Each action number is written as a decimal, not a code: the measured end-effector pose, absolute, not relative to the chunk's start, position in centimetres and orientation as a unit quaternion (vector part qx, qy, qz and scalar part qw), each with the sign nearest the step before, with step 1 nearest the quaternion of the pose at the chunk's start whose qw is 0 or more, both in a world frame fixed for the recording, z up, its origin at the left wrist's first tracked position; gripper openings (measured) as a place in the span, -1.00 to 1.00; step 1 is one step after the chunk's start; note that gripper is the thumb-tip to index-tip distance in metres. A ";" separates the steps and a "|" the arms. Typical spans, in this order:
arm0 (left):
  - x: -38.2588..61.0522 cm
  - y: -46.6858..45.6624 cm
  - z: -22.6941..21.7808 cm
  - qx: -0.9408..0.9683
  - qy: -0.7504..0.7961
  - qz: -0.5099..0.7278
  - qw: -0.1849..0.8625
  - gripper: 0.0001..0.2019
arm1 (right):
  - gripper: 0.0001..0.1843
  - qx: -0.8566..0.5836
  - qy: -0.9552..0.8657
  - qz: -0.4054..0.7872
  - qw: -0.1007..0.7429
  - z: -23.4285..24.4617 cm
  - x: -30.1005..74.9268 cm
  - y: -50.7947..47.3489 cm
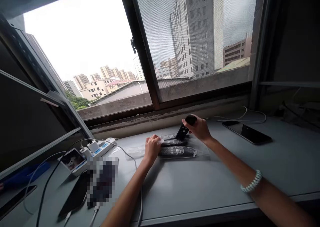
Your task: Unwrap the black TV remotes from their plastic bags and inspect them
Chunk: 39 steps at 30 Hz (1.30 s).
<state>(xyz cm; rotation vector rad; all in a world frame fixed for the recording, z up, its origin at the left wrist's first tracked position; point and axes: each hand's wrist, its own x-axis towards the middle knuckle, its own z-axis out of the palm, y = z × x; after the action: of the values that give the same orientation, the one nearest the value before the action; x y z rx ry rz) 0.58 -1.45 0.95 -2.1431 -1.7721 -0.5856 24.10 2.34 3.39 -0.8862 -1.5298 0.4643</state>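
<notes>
My right hand (198, 128) is closed round a black remote control (185, 127), holding it tilted above the grey table near the window sill. My left hand (152, 147) has its fingers curled on a clear plastic bag (160, 141) at the left end of a small pile. Under the two hands lie two more black remotes in clear plastic wrapping (178, 151), side by side. A beaded bracelet (251, 183) is on my right wrist.
A black phone (246, 132) with a white cable lies at the right. At the left sit a white power strip (100, 147) with chargers, a small lit phone (72, 160), cables and dark devices. A window with a mesh screen runs along the back.
</notes>
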 end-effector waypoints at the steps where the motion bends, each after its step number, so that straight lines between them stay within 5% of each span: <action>1: 0.6 -1.4 0.8 -0.745 -0.611 -0.220 0.152 -0.78 | -0.59 -0.381 -0.679 0.172 0.603 3.5 24.3 2.4; 7: 1.0 -1.4 0.4 -0.738 -0.592 -0.284 0.158 -0.84 | -0.49 -0.398 -0.727 0.119 0.546 3.3 25.0 3.1; 14: 1.1 -1.0 -0.1 -0.750 -0.583 -0.273 0.151 -0.93 | -0.50 -0.403 -0.675 0.230 0.574 3.0 24.9 3.7; 25: 1.1 -1.6 -0.2 -0.735 -0.552 -0.392 -0.019 -0.83 | -0.53 -0.424 -0.453 0.401 0.674 2.6 24.2 3.1; 31: 2.1 -2.7 -0.1 -0.720 -0.525 -0.450 -0.057 -0.78 | -0.53 -0.349 -0.441 0.523 0.640 1.9 24.0 2.6; 39: 2.7 -3.0 0.0 -0.730 -0.517 -0.444 -0.048 -0.79 | -0.49 -0.305 -0.530 0.507 0.608 1.9 24.2 1.9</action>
<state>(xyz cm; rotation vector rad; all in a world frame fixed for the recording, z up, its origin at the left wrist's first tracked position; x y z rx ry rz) 2.65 -3.02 0.05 -2.3672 -1.6776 -1.4381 24.17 1.94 1.88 -0.7056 -1.2238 1.1703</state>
